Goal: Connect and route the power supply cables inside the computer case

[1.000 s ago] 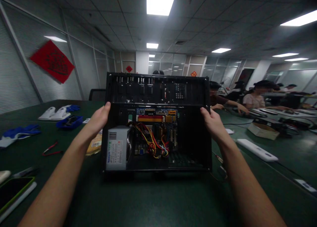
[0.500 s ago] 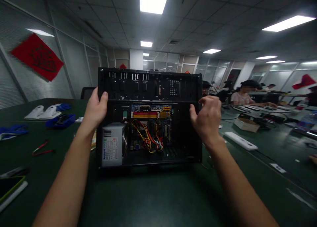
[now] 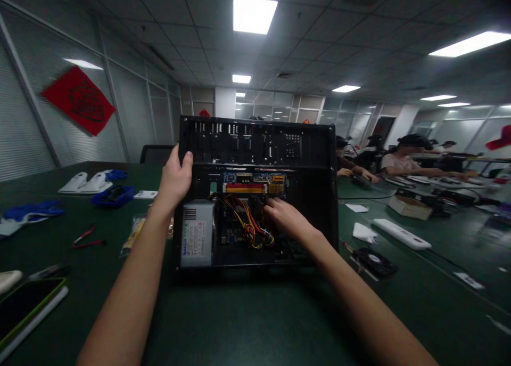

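A black computer case (image 3: 315, 211) stands upright on the table with its open side towards me. My left hand (image 3: 176, 177) is closed around its upper left edge, thumb on the near face. Inside, a grey power supply (image 3: 197, 235) sits at the lower left, and a bundle of red, yellow and black cables (image 3: 250, 225) hangs before the motherboard (image 3: 235, 178). My right hand (image 3: 284, 215) reaches into the case to the right of the cables. Its fingers are curled together at the motherboard, and whatever is between them is hidden.
Right of the case lie a black fan (image 3: 375, 260), a white power strip (image 3: 401, 234) and a cardboard box (image 3: 409, 206). On the left are gloves (image 3: 35, 210), a blue tray (image 3: 113, 196), a red cable (image 3: 84, 239) and a phone (image 3: 30, 305). Co-workers (image 3: 405, 161) sit at the far right.
My right hand has left the case's right edge and moved left into the case, beside the cables. My left hand keeps its hold. The whole view has shifted slightly.
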The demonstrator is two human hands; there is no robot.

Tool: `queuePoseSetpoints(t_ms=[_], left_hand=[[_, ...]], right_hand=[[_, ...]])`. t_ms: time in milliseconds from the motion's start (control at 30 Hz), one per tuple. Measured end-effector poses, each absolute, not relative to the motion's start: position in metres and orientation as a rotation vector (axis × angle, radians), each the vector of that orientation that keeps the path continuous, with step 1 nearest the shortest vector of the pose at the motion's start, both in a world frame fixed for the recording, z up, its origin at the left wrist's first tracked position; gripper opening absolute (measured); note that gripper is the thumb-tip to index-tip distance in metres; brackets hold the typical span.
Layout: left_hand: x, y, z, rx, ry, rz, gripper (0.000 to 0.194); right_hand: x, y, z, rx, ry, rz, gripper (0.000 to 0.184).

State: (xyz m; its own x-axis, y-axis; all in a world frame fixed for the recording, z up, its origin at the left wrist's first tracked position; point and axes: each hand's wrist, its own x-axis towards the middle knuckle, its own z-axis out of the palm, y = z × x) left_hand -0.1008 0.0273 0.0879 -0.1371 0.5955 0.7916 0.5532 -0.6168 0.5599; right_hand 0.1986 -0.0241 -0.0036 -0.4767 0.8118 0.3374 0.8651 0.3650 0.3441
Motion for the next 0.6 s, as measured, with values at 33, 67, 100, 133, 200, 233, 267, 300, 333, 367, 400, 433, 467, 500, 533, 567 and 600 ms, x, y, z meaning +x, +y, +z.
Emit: queuePoseSetpoints(t_ms=[33, 67, 100, 133, 200, 233, 267, 300, 333, 367, 400, 433, 467, 500, 533, 567, 600], left_hand=[[-0.101, 0.027, 0.088, 2.040, 1.364, 1.905, 0.046], [-0.101, 0.027, 0.088, 2.040, 1.367, 1.903, 0.046], [-0.101, 0.027, 0.089, 2.042, 1.366, 1.902, 0.046], [-0.101, 0.027, 0.088, 2.043, 1.365, 1.903, 0.047], [-0.101, 0.027, 0.088, 2.042, 1.363, 1.901, 0.047], [-0.101, 0.027, 0.088, 2.041, 1.361, 1.897, 0.047], [-0.101, 0.027, 0.088, 2.038, 1.362, 1.891, 0.047], [-0.101, 0.027, 0.088, 2.031, 1.367, 1.886, 0.047], [-0.101, 0.026, 0.088, 2.024, 1.380, 1.878, 0.047], [-0.101, 0.026, 0.088, 2.016, 1.400, 1.869, 0.047], [-0.101, 0.026, 0.088, 2.009, 1.422, 1.863, 0.048], [-0.101, 0.025, 0.088, 2.003, 1.438, 1.862, 0.049], [-0.101, 0.025, 0.087, 2.000, 1.442, 1.867, 0.049], [-0.101, 0.025, 0.087, 2.000, 1.436, 1.874, 0.050], [-0.101, 0.025, 0.087, 2.003, 1.425, 1.882, 0.050], [-0.101, 0.025, 0.087, 2.006, 1.418, 1.888, 0.050], [-0.101, 0.025, 0.087, 2.007, 1.419, 1.889, 0.050]], right_hand=[[0.198, -0.024, -0.004, -1.538, -2.517, -0.740, 0.026], [0.198, -0.024, -0.005, -1.532, -2.533, -0.740, 0.026], [0.199, -0.024, -0.006, -1.526, -2.542, -0.736, 0.026], [0.200, -0.023, -0.006, -1.521, -2.538, -0.731, 0.027], [0.203, -0.020, -0.006, -1.499, -2.459, -0.723, 0.030], [0.205, -0.017, -0.004, -1.463, -2.385, -0.717, 0.031], [0.206, -0.013, -0.002, -1.406, -2.298, -0.701, 0.032], [0.206, -0.007, 0.001, -1.331, -2.215, -0.672, 0.031], [0.206, 0.000, 0.005, -1.245, -2.140, -0.629, 0.030], [0.205, 0.009, 0.009, -1.160, -2.070, -0.576, 0.027], [0.203, 0.018, 0.014, -1.089, -2.004, -0.517, 0.025], [0.201, 0.027, 0.018, -1.040, -1.933, -0.458, 0.022], [0.199, 0.037, 0.022, -1.017, -1.861, -0.395, 0.019], [0.196, 0.046, 0.025, -1.019, -1.785, -0.327, 0.017], [0.194, 0.053, 0.027, -1.041, -1.704, -0.249, 0.015], [0.192, 0.060, 0.028, -1.073, -1.628, -0.161, 0.015], [0.191, 0.064, 0.028, -1.108, -1.561, -0.068, 0.015]])
